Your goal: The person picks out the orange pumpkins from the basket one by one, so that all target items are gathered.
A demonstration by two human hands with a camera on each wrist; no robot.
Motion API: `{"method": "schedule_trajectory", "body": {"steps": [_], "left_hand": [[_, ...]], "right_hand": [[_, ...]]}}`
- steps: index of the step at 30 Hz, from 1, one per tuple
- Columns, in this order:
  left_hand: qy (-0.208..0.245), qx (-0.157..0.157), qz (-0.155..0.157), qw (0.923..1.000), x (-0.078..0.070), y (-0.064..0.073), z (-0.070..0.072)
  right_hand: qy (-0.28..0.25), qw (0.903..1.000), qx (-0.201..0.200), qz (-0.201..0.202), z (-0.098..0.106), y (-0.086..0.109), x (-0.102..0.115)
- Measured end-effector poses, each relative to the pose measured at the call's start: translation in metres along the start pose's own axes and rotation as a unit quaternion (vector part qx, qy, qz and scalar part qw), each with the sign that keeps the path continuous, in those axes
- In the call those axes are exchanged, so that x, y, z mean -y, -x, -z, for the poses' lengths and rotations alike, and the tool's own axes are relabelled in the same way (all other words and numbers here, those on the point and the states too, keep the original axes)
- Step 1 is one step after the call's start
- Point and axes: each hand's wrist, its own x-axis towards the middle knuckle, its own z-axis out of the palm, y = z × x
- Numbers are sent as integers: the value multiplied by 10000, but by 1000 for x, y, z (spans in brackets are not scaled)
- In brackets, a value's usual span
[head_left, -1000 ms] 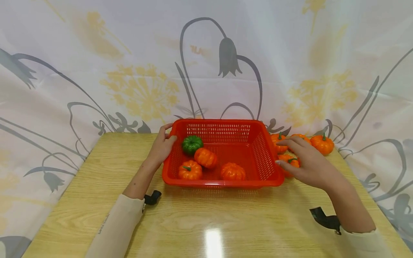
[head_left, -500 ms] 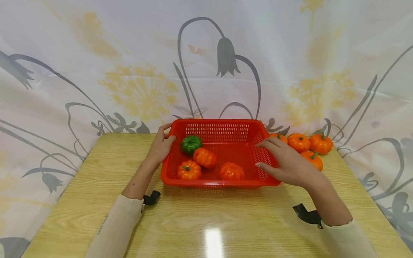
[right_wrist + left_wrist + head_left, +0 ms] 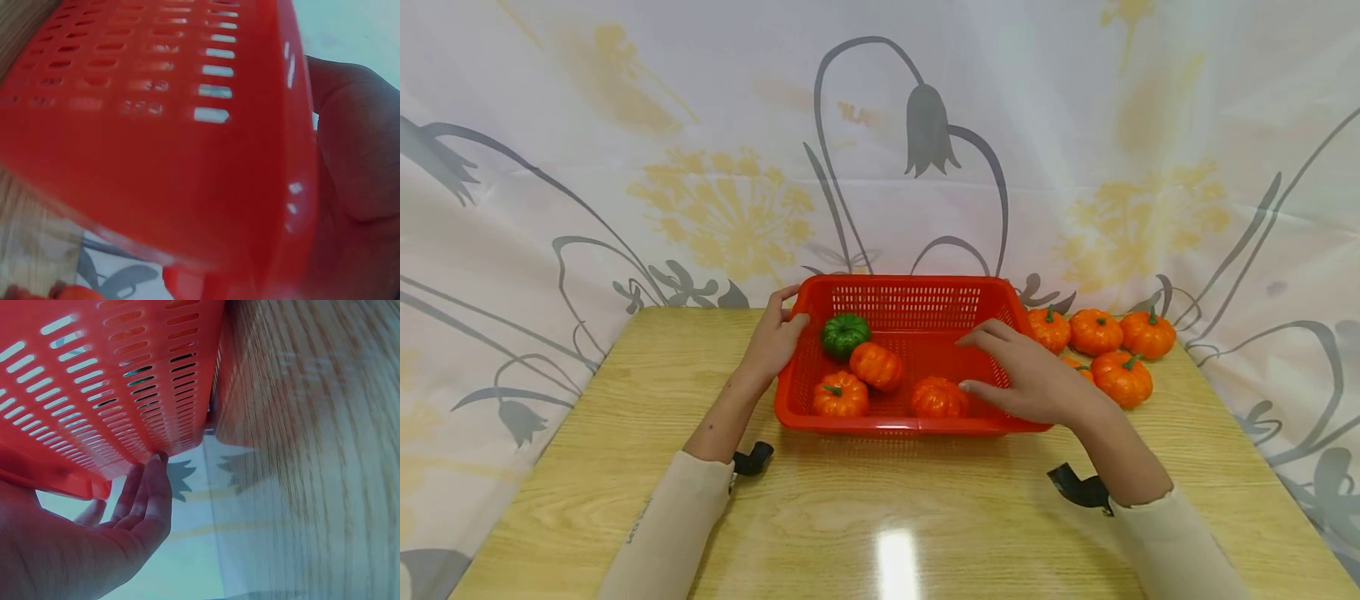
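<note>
Red slotted plastic basket: stands on a light wood-grain table, towards its far edge, before a floral-printed backdrop cloth. Contents: one green pumpkin at far left; three orange pumpkins, one touching the green one, two along the near wall. Left hand: grips the basket's left rim, thumb inside, fingers curled against the outer slotted wall. Right hand: over the basket's right rim, fingers spread and loosely bent above the interior, holding nothing that can be seen; palm lies close to the wall in the right wrist view. Loose orange pumpkins: a cluster on the table just right of the basket. Legible brands, labels, writing: none; small mark on the left sleeve unreadable.
</note>
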Motion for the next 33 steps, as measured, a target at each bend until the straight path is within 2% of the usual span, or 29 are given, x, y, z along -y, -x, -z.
{"method": "schedule_trajectory", "body": {"steps": [12,20,28,33], "left_hand": [[-49,-62,-9,10000,-3,-1,-2],[-30,-83,17,10000,-1,-1,-2],[47,-43,3,10000,0,-1,0],[96,-40,-29,9999,-1,-1,0]], "right_hand": [[-70,9972,705,-219,-10,-20,9],[-104,9954,920,-230,-15,-30,12],[-204,9884,1495,-175,-24,-38,11],[-172,9852,1697,-171,-27,-39,9]]}}
